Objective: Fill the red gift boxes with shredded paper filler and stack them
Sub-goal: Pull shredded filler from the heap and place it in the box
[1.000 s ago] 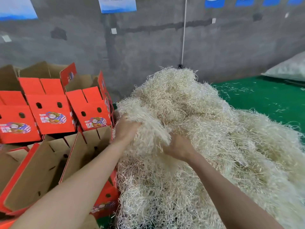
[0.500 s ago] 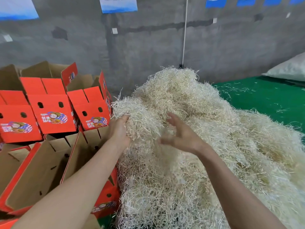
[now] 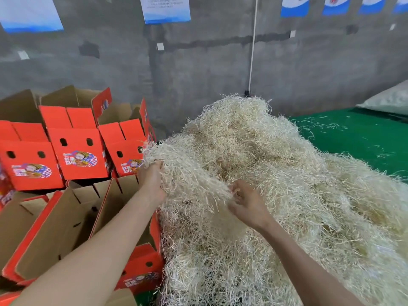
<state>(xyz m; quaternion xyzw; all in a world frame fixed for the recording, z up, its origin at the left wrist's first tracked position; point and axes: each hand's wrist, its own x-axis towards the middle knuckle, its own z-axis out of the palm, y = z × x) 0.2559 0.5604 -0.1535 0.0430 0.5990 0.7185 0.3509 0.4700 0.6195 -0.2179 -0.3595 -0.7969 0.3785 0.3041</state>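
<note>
We've got the shredded paper (image 3: pixel 287 173) in one big loose heap on the green surface (image 3: pixel 357 138), right of the red boxes (image 3: pixel 75 155). The heap's near left edge sits against the open box (image 3: pixel 117 202) under our left arm. A clump (image 3: pixel 194 180) is raised off the heap's left side, btw both hands.

Left hand (image 3: pixel 152 182): fingers dug into the clump's left edge and curled in, tips hidden by strands. Right hand (image 3: pixel 245 202): fingers bent together, pinching strands at the clump's lower right edge.

Handling, as we judge it: v. light, soft, springy, no stiffness at all. Strands tangle w/ each other, so a clump hangs together, but it also drags neighbours along & sheds bits; stray strands lie scattered on the green surface. It's not fragile and not slippery, but pinching a few strands would prob. just pull those few out.

We think it's better to take hold deep: fingers spread and pushed well into the mass from both sides, then squeezed inward & scooped from under, so the bundle is compressed btw the palms. It'll likely spring back once let go, so it prob. needs pressing down inside the box. We'd keep the carry short & low over the open box, bc loose ends will trail.
</note>
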